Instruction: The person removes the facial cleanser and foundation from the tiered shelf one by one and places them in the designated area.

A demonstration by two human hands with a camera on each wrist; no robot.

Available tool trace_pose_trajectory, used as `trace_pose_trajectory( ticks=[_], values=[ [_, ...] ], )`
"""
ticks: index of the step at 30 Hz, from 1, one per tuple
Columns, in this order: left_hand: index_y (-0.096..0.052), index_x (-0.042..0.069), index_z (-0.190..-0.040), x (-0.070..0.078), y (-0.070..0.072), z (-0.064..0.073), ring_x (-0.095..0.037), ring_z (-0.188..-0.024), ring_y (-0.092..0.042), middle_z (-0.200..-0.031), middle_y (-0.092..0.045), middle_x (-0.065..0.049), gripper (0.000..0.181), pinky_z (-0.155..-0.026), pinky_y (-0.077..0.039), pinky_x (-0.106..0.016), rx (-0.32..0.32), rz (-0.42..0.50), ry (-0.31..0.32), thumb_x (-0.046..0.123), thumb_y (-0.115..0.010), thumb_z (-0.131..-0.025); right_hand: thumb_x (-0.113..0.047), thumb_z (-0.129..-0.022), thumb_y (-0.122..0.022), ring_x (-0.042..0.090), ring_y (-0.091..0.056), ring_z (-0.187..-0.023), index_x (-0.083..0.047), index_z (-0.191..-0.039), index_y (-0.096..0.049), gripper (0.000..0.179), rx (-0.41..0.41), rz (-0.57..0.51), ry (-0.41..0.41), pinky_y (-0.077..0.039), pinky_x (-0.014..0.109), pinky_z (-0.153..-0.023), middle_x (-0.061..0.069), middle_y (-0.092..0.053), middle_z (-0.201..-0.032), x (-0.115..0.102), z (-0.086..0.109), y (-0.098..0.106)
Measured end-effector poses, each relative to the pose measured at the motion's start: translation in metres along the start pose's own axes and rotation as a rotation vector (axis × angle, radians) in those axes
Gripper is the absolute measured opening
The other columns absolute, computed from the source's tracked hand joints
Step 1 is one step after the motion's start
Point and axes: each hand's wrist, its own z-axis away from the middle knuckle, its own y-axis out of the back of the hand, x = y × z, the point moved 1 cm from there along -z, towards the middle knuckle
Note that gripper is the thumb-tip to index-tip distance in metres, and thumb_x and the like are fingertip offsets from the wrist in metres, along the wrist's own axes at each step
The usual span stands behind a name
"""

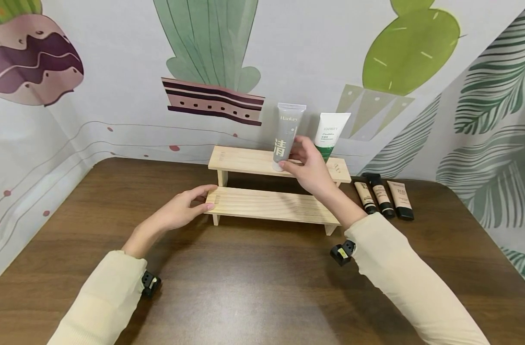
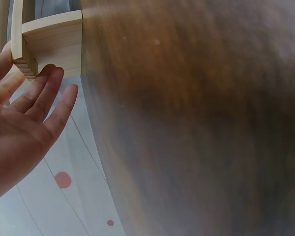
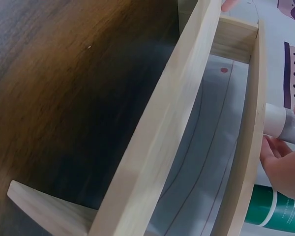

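A two-tier wooden shelf stands on the table. My right hand grips a grey squeeze tube near its white cap, thumb in front and fingers behind. The tube is upright, its cap right at the top board, in the right wrist view close against the board's edge. Just right of it, a white and green tube stands on the same board, its lower part hidden by my right hand. My left hand holds the left end of the lower board between thumb and index finger; its other fingers extend loosely beside the end.
Several foundation-type tubes with black caps, among them a beige tube, lie on the brown table right of the shelf. A cactus-print cloth hangs directly behind the table.
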Motion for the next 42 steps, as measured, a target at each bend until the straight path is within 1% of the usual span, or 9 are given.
trace_pose_trajectory(
  ticks=[9,17,23,31,35,42],
  values=[
    [-0.04,0.0,-0.135,0.002,0.001,0.001,-0.03,-0.106,-0.051,-0.114,-0.056,-0.018,0.046,-0.09,-0.038,-0.046,-0.001,0.002,0.004,0.014,-0.054,-0.093,0.005,-0.083,-0.061,0.03,-0.055,-0.1,0.003,-0.125,-0.037,0.048,0.043,0.037,0.011,-0.044,0.036,-0.086,0.024,-0.057,-0.112,0.002,0.0,-0.003],
    [-0.04,0.0,-0.135,0.001,0.0,0.001,-0.029,-0.106,-0.052,-0.115,-0.056,-0.018,0.047,-0.089,-0.039,-0.046,-0.002,0.0,0.002,0.016,-0.054,-0.093,0.002,-0.083,-0.063,0.028,-0.056,-0.098,0.001,-0.123,-0.038,0.047,0.058,0.063,0.006,-0.044,0.036,-0.085,0.022,-0.058,-0.109,0.003,0.0,-0.003],
    [-0.039,0.0,-0.135,0.001,0.0,0.001,-0.03,-0.107,-0.051,-0.117,-0.055,-0.019,0.047,-0.09,-0.039,-0.047,-0.001,-0.004,0.007,0.017,-0.054,-0.093,-0.002,-0.082,-0.066,0.028,-0.058,-0.096,-0.001,-0.122,-0.04,0.047,0.071,0.11,0.006,-0.046,0.036,-0.081,0.02,-0.06,-0.106,0.002,0.004,-0.003],
    [-0.04,0.001,-0.135,0.0,-0.001,0.001,-0.029,-0.107,-0.051,-0.116,-0.055,-0.018,0.047,-0.089,-0.039,-0.045,0.0,-0.003,0.007,0.017,-0.054,-0.093,-0.003,-0.081,-0.067,0.027,-0.059,-0.092,-0.004,-0.123,-0.042,0.049,0.061,0.128,0.003,-0.046,0.037,-0.08,0.017,-0.061,-0.103,-0.002,0.012,-0.002],
    [-0.04,0.001,-0.135,0.0,-0.001,0.002,-0.028,-0.105,-0.052,-0.115,-0.055,-0.017,0.047,-0.087,-0.04,-0.044,-0.002,0.0,0.006,0.018,-0.054,-0.093,-0.001,-0.081,-0.068,0.027,-0.058,-0.091,-0.002,-0.122,-0.043,0.048,0.051,0.125,0.013,-0.045,0.038,-0.081,0.019,-0.061,-0.1,-0.004,0.014,-0.002],
    [-0.04,0.005,-0.136,-0.001,-0.001,0.001,-0.026,-0.105,-0.051,-0.115,-0.056,-0.014,0.046,-0.088,-0.039,-0.043,-0.004,0.003,0.03,0.016,-0.054,-0.093,-0.001,-0.079,-0.069,0.026,-0.059,-0.089,-0.003,-0.121,-0.045,0.048,0.031,0.14,0.01,-0.044,0.037,-0.08,0.018,-0.062,-0.097,-0.008,0.02,0.001]
  ],
)
